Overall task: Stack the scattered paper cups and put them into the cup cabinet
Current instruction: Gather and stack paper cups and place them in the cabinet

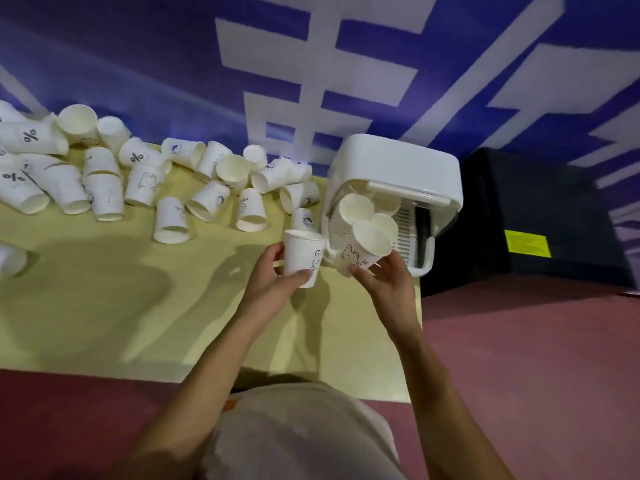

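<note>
My left hand (273, 282) grips an upright white paper cup (303, 252) with a bunny print, just above the yellow table (104, 306). My right hand (384, 282) holds a tilted bunny cup (362, 251) by its lower part, its mouth turned toward the white cup cabinet (398, 168). The cabinet stands open at the table's right end, with several cups (356, 206) lying inside its front opening. Many loose white cups (145, 178) lie scattered on their sides or upside down across the far left and middle of the table.
A black box (540, 220) with a yellow label stands right of the cabinet on the reddish floor (536, 358). A blue wall (138, 64) with white lettering runs behind the table. One stray cup (12, 259) lies at the left edge.
</note>
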Motion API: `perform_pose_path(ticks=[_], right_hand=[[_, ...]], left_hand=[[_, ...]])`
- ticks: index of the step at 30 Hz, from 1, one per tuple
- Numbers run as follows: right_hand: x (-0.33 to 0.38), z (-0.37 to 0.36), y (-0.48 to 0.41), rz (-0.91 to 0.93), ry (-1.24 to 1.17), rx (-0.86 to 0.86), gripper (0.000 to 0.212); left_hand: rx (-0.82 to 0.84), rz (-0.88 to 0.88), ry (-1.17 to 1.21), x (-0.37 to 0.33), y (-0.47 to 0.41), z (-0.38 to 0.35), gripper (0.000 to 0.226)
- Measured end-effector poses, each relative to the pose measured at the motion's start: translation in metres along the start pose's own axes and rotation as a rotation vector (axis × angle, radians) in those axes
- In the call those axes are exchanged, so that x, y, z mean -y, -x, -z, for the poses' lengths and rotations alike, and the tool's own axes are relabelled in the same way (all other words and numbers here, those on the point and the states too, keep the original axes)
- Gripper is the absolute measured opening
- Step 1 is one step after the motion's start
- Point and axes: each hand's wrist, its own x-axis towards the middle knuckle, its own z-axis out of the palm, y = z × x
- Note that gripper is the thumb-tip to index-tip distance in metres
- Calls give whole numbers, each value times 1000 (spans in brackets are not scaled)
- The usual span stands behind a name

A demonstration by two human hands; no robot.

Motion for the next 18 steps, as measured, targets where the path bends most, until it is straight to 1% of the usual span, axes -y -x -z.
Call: perform_pose_path(ticks=[3,6,8,11,14,18], right_hand=[[-9,35,-11,13,20,-91,50],[-10,53,-29,38,94,-169,47],[-9,54,-43,51,131,-212,45],[-11,47,-63,61,186,-227,50],[-16,38,-80,59,230,-242,55],[-24,26,-89,108,302,-290,50]], left_hand=[[48,-37,-102,-7,1,-26,70],[73,-56,-155,-15,-4,-43,69],[81,-73,-169,-21,-9,-52,70],[111,-87,-190,-26,-14,-61,77],[122,-64,-208,-26,-17,-62,82],[133,-44,-224,-21,-19,-59,85]])
